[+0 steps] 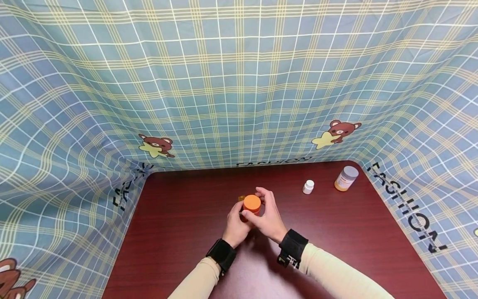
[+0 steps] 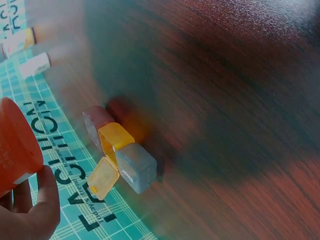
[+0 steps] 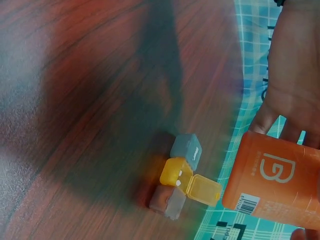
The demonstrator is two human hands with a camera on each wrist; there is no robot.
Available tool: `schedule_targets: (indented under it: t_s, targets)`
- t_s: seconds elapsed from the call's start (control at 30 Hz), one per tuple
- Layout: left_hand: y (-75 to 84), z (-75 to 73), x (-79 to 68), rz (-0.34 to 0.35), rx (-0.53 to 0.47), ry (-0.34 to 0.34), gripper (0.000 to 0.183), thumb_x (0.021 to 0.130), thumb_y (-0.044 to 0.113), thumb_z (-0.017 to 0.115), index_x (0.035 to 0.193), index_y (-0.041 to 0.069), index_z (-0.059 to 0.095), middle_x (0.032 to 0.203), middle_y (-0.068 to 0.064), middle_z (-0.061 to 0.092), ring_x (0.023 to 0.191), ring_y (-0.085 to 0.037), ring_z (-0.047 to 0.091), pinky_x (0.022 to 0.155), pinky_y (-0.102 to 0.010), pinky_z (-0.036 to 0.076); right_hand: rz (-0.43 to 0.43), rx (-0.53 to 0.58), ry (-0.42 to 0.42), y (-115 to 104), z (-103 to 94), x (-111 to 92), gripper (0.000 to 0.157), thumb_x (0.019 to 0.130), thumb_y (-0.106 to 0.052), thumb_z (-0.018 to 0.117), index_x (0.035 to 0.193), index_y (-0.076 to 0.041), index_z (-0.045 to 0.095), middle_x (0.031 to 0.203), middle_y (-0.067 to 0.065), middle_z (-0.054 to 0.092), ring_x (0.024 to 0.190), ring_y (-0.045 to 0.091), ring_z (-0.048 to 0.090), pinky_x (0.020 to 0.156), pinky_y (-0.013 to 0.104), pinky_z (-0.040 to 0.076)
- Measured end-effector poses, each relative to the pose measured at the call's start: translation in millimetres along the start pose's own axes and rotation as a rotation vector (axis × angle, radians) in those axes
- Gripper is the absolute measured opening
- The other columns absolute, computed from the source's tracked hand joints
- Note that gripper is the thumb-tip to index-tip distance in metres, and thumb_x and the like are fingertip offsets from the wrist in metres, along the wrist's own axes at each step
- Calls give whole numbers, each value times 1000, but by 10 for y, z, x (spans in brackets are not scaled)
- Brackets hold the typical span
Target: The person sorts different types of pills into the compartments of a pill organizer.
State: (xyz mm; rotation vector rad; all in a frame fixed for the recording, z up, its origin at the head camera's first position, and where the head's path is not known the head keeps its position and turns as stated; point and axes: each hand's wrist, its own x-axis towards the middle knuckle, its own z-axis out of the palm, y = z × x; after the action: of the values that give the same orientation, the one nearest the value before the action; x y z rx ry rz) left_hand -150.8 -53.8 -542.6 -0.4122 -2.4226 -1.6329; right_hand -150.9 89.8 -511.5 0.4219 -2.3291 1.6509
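Note:
An orange bottle (image 1: 252, 204) with a lighter orange cap stands upright between both hands, over the middle of the table. My left hand (image 1: 236, 227) grips its lower body from the left. From the right, my right hand (image 1: 271, 221) holds the upper part near the cap, thumb in front and fingers curled behind. Below it on the table lies a small pill box (image 3: 175, 172) with grey-blue, yellow and reddish compartments. The yellow compartment's lid (image 3: 204, 190) is flipped up, and white pills (image 3: 179, 178) show inside. In the head view the bottle and hands hide most of the box.
A small white bottle (image 1: 308, 187) stands at the back right of the dark red table (image 1: 179, 224). Farther right is a larger jar (image 1: 346, 178) with a grey lid. A plaid curtain (image 1: 239, 91) encloses the table's back and sides.

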Motion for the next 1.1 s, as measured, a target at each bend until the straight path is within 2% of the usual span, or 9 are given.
schedule_targets:
  t_s: [0.1,0.2,0.33,0.4,0.6,0.7,0.77,0.9,1.1]
  targets:
    - [-9,3,3,14,-6,15,60,69,10,81,124,8,57,115,-6,61,106,-20,58,87,-39,51,-54,69,-40,-43,-10,-7,74,79,-7,70,143,-7,32,137,16,47,122,33,49,100,50,38]
    - [-6,-1,8,15,-10,23,57,71,11,80,123,8,57,113,-5,62,105,-19,58,86,-38,51,-85,94,-31,-183,-37,-8,72,78,3,68,141,-1,34,133,24,50,121,38,49,100,53,38]
    - [-2,-2,8,3,-1,12,55,72,7,79,123,9,57,115,-5,61,107,-18,58,89,-38,50,-35,23,27,-395,-62,-7,70,74,-2,78,133,2,41,117,25,52,108,37,52,94,51,41]
    - [-12,3,6,14,9,11,56,71,5,78,123,9,57,115,-5,61,107,-18,58,90,-38,49,-10,5,28,-428,-61,-6,73,73,-6,80,133,3,41,118,24,49,107,36,50,94,52,40]
    - [8,3,10,40,-26,19,58,69,6,79,123,7,57,114,-6,61,103,-21,59,85,-38,51,-68,61,-44,-80,4,-11,79,74,1,67,144,-4,30,140,18,46,126,36,45,103,45,35]
    - [28,-1,6,40,-30,21,56,71,5,77,123,7,57,113,-6,61,102,-21,59,84,-37,52,-79,30,-10,30,29,-15,77,75,-2,71,143,-10,34,133,13,53,120,29,50,99,38,37]
    - [31,-3,-2,47,-21,19,56,71,5,78,122,8,57,113,-6,62,102,-21,60,84,-36,52,-65,-22,28,46,34,-15,75,76,-12,78,139,-12,38,123,9,55,111,24,52,93,37,39]
    - [23,-2,-13,89,-3,26,56,70,5,78,122,8,57,112,-6,62,102,-21,59,87,-37,50,-67,-115,54,41,30,-9,81,72,-32,83,138,-15,40,117,6,48,104,20,49,87,38,42]
    - [-9,-5,1,76,-29,40,55,72,9,79,123,8,57,112,-5,62,102,-20,60,82,-36,53,-123,-11,-32,58,10,-20,80,81,-12,67,149,-15,25,142,12,45,126,29,47,98,52,38]
